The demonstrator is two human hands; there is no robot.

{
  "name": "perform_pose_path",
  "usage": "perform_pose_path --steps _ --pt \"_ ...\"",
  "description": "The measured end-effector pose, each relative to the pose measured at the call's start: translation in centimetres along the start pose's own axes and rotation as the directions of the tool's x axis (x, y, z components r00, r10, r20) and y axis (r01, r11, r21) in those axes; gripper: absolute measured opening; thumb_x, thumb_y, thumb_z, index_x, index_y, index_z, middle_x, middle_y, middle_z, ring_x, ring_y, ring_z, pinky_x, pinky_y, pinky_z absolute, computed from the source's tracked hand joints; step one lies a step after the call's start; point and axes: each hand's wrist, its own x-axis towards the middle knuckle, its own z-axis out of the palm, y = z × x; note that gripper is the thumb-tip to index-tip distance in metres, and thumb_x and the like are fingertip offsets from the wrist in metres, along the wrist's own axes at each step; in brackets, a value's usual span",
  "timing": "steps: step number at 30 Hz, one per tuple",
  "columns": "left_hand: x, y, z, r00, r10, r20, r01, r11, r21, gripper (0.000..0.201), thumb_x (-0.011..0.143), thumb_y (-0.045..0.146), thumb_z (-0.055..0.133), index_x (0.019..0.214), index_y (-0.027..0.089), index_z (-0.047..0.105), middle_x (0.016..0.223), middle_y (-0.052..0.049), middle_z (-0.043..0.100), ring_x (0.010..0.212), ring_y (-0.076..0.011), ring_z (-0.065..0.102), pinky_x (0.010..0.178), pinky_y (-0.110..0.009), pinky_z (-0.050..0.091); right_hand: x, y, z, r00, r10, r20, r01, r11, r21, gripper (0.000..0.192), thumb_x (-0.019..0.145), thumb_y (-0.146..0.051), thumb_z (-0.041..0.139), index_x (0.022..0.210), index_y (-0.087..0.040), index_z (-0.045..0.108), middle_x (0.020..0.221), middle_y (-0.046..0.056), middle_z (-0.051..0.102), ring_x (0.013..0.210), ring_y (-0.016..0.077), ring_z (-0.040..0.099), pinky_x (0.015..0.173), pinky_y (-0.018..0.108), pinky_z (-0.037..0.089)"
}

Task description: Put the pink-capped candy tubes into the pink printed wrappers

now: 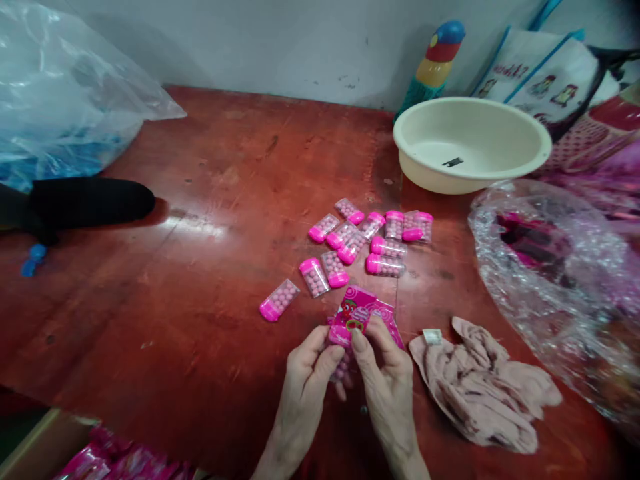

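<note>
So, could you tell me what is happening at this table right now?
A person holds a pink packet in both hands, the left hand and right hand pinching it over a red table. Small clear candy capsules with pink caps lie scattered just beyond. A cream basin and a pinkish cloth sit to the right.

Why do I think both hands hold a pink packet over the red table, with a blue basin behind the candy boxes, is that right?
Not quite: the head view shows the basin is cream, not blue. Both hands, left and right, do hold the pink packet over the red table, behind the candy boxes.
</note>
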Motion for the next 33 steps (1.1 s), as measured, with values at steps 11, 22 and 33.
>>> perform_pose_path --steps 11,22,33 --pt "-0.8 -0.2 -0.3 0.999 -0.006 -0.053 0.011 0.996 0.094 0.020 0.085 0.031 0.051 0.095 0.015 0.058 0.054 0.004 0.048 0.045 -0.0062 0.041 0.041 -0.017 0.031 -0.4 0.2 0.6 0.982 0.187 -0.005 -0.183 0.967 0.178 0.021 0.076 -0.037 0.066 0.080 -0.017 0.064 0.067 0.000 0.061 0.063 0.0141 0.057 0.058 0.023 0.047" --pt "-1.6 -1.2 0.7 0.988 0.005 -0.157 -0.013 0.999 -0.046 0.017 0.087 0.033 0.048 0.092 0.019 0.056 0.067 0.003 0.050 0.049 -0.0063 0.038 0.042 -0.016 0.031 -1.7 0.4 2.3 0.953 0.293 0.077 -0.302 0.895 0.327 0.022 0.077 -0.034 0.066 0.088 -0.015 0.066 0.068 0.000 0.062 0.052 0.0089 0.052 0.046 0.018 0.044" --pt "1.2 1.7 -2.1 0.995 0.083 -0.055 -0.073 0.982 0.172 0.022 0.076 0.031 0.062 0.094 0.018 0.063 0.063 0.000 0.061 0.043 -0.0121 0.054 0.037 -0.021 0.041 -1.3 -0.6 0.8 0.921 0.237 0.310 -0.271 0.960 0.073 0.021 0.085 -0.037 0.056 0.097 -0.021 0.059 0.072 -0.003 0.060 0.067 0.0107 0.056 0.065 0.021 0.045"
